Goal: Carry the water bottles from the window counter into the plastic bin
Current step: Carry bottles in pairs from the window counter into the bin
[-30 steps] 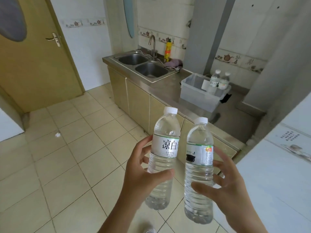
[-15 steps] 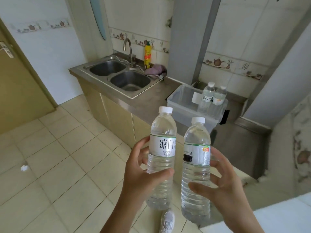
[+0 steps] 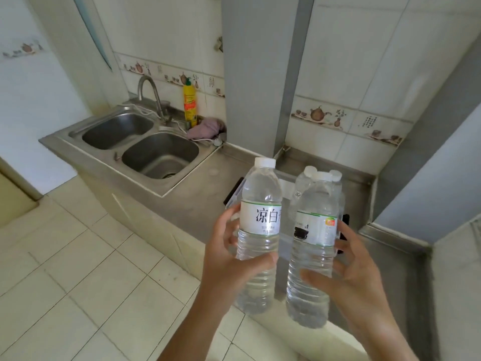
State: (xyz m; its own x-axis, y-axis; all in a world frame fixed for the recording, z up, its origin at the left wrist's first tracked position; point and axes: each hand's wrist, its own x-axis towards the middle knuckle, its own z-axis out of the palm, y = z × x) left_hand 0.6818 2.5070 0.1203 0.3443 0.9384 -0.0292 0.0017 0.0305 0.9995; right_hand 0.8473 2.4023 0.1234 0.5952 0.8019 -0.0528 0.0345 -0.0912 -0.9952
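Note:
I hold two clear water bottles upright, side by side, in front of me. My left hand [image 3: 229, 259] grips the left bottle [image 3: 260, 225], which has a white label with large characters. My right hand [image 3: 356, 277] grips the right bottle [image 3: 312, 254], which has a white and green label. Right behind them on the steel counter stands the translucent plastic bin [image 3: 285, 186], mostly hidden by the held bottles. Inside it, the white caps of two more bottles [image 3: 309, 171] show above the right bottle.
A steel double sink [image 3: 156, 152] with a tap lies at the left of the counter [image 3: 203, 194]. A yellow detergent bottle [image 3: 190, 102] and a purple cloth [image 3: 205, 128] sit behind it. A grey column [image 3: 255, 74] rises behind the bin. Tiled floor [image 3: 78, 269] at left.
I have come closer to the counter and the view has swung right. The bin now sits directly behind the two held bottles; the grip of both hands is the same.

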